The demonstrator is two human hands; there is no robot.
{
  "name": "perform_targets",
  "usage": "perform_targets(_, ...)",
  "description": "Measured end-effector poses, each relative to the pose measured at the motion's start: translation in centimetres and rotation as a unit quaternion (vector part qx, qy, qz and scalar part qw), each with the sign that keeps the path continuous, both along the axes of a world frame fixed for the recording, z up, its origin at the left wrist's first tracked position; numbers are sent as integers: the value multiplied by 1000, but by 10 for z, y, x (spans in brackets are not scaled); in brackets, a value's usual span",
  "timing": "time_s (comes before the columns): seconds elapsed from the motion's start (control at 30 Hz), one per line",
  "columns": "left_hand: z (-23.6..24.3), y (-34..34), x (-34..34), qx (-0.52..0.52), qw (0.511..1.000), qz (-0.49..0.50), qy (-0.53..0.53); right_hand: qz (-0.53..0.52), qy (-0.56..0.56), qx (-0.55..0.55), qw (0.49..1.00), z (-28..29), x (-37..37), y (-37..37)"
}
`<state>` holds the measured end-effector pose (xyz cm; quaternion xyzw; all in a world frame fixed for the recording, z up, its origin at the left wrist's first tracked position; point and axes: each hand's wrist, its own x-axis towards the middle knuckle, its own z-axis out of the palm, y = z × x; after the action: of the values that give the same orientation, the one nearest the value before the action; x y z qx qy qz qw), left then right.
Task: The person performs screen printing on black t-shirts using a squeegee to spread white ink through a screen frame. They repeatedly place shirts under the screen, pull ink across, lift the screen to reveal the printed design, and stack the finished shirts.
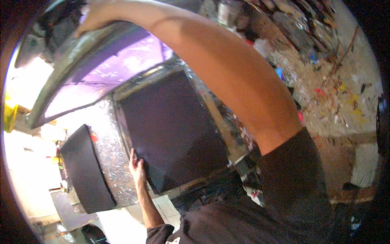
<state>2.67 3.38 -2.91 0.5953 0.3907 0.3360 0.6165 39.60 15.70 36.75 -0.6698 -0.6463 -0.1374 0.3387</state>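
Note:
A dark flat sheet (174, 126) lies on a paint-spattered board in the middle. At its lower left edge rests my left hand (138, 171), fingers stretched out along the edge and thumb apart. My right arm reaches across the top to the upper left. There my right hand (94, 17) is at the far rim of a tilted screen-printing frame (67, 75), its fingers curled over the rim and partly blurred. The frame stands raised above the board, with a purple and white translucent mesh (122, 65) in it.
A second dark sheet (86, 171) lies to the left on the speckled table (111, 150). Dark objects (61, 28) crowd the far left corner. On the right, the floor (325, 97) is littered with coloured scraps and paint flecks. Bright light washes out the left side.

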Motion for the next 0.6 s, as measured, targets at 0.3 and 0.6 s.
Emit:
perform_targets(0.3, -14, 3, -4, 20, 999, -18, 42, 6, -34, -9, 999, 3, -2, -5)
perform_targets(0.6, 147, -25, 5, 107, 960, 121, -227, -50, -125, 1, 991, -79, -85, -181)
